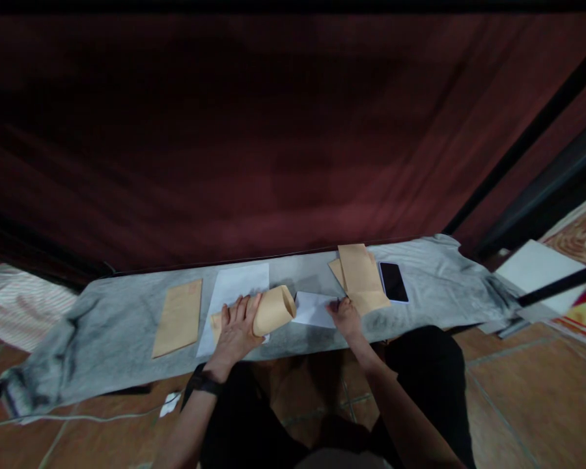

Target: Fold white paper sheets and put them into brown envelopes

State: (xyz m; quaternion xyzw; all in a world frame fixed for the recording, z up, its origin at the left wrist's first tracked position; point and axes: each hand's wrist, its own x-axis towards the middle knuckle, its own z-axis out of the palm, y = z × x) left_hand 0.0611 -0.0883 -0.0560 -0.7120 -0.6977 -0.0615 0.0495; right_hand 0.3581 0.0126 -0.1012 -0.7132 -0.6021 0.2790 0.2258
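My left hand [239,332] lies over a brown paper envelope [272,310], fingers on top and thumb at its lower edge. The envelope bulges into a tube whose mouth gapes to the right. Beneath it is a white sheet [229,286]. A smaller white folded paper [315,309] has its left end at the envelope's mouth. Its right end is pinched in the closed fingers of my right hand [344,316]. Just beyond that hand, several brown envelopes [361,273] overlap in a loose pile.
Grey cloth [293,270] covers a narrow bench against a dark red panel [273,163]. Another brown envelope [178,319] lies to the left, and a phone [394,283] to the right. A white cable [92,417] crosses the tiled floor.
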